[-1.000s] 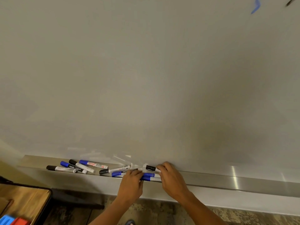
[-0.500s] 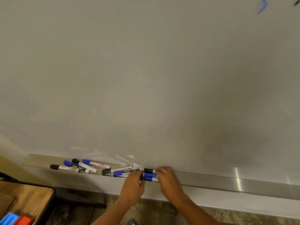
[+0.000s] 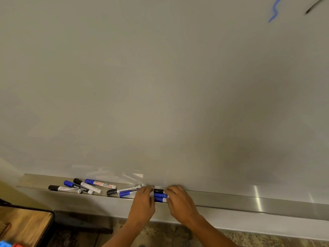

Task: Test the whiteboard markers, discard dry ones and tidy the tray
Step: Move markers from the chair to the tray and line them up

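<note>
Gathered markers: one black-capped marker (image 3: 158,191) and two blue-capped markers (image 3: 160,197) lie stacked side by side on the metal tray (image 3: 249,199), between the two hands
Left hand (image 3: 143,204): fingers curled, tips against the caps' left ends
Right hand (image 3: 179,202): fingers curled over the barrels, grasping the bundle
Loose markers (image 3: 85,187): scattered on the tray, left of the hands
Whiteboard (image 3: 160,86): blue squiggle (image 3: 274,9) top right

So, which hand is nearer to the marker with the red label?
Left. The left hand is just right of the red-label marker, while the right hand is farther right, beyond the left hand.
</note>
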A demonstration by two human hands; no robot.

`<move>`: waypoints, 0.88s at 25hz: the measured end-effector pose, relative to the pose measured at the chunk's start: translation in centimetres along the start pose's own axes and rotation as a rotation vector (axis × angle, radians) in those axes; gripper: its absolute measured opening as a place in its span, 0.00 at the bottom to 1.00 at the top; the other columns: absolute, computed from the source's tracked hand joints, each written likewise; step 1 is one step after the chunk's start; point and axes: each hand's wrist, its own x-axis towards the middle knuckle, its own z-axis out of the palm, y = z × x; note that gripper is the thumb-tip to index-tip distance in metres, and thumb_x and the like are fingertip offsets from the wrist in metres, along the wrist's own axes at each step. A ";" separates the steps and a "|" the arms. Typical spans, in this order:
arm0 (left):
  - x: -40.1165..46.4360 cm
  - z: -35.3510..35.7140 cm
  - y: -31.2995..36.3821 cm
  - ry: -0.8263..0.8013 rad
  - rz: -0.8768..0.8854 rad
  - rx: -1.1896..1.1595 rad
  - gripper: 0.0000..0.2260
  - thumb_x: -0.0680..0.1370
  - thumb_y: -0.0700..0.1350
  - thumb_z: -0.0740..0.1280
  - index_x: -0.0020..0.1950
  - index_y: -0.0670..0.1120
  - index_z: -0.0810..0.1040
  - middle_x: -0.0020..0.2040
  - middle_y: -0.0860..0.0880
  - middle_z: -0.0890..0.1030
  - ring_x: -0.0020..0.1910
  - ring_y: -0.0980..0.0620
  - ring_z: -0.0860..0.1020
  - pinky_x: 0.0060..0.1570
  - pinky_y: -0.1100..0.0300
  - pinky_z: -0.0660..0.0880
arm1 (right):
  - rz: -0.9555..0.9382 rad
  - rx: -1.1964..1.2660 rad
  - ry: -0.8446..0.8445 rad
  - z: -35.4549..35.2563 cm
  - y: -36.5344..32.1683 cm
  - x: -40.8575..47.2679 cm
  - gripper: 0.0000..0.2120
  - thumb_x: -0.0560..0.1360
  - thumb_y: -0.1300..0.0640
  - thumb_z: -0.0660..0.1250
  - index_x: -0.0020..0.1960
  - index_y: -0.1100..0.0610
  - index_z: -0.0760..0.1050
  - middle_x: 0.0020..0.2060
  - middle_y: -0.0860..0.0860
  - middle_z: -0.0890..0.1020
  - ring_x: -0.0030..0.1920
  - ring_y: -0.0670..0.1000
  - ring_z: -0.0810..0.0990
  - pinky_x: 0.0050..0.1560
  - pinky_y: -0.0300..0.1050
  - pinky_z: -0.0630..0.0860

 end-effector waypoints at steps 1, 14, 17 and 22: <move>0.1 -0.2 -0.1 0.042 0.008 0.054 0.15 0.80 0.45 0.65 0.68 0.49 0.73 0.65 0.50 0.76 0.64 0.52 0.73 0.68 0.59 0.70 | -0.003 0.016 0.000 -0.3 -0.1 0.1 0.22 0.80 0.51 0.65 0.73 0.52 0.69 0.70 0.49 0.73 0.70 0.48 0.69 0.70 0.41 0.68; 1.3 -2.2 -3.6 0.044 0.002 0.378 0.16 0.78 0.36 0.67 0.64 0.49 0.79 0.63 0.49 0.79 0.60 0.50 0.75 0.61 0.60 0.73 | -0.025 0.120 -0.009 -3.5 -2.0 0.2 0.24 0.83 0.52 0.59 0.78 0.47 0.61 0.74 0.47 0.69 0.73 0.47 0.66 0.72 0.43 0.66; 1.2 -2.6 -3.9 0.044 0.025 0.382 0.14 0.79 0.39 0.67 0.63 0.50 0.79 0.62 0.50 0.79 0.59 0.51 0.74 0.60 0.61 0.73 | -0.028 0.132 -0.014 -4.0 -2.3 -0.1 0.24 0.83 0.52 0.59 0.78 0.48 0.61 0.74 0.47 0.69 0.73 0.48 0.66 0.72 0.43 0.67; 1.3 -2.5 -3.9 0.020 0.036 0.417 0.16 0.79 0.41 0.68 0.66 0.50 0.76 0.65 0.49 0.75 0.63 0.51 0.72 0.64 0.60 0.72 | -0.024 0.148 -0.004 -4.8 -2.8 -0.6 0.24 0.83 0.52 0.60 0.77 0.46 0.61 0.72 0.47 0.70 0.71 0.48 0.68 0.70 0.43 0.70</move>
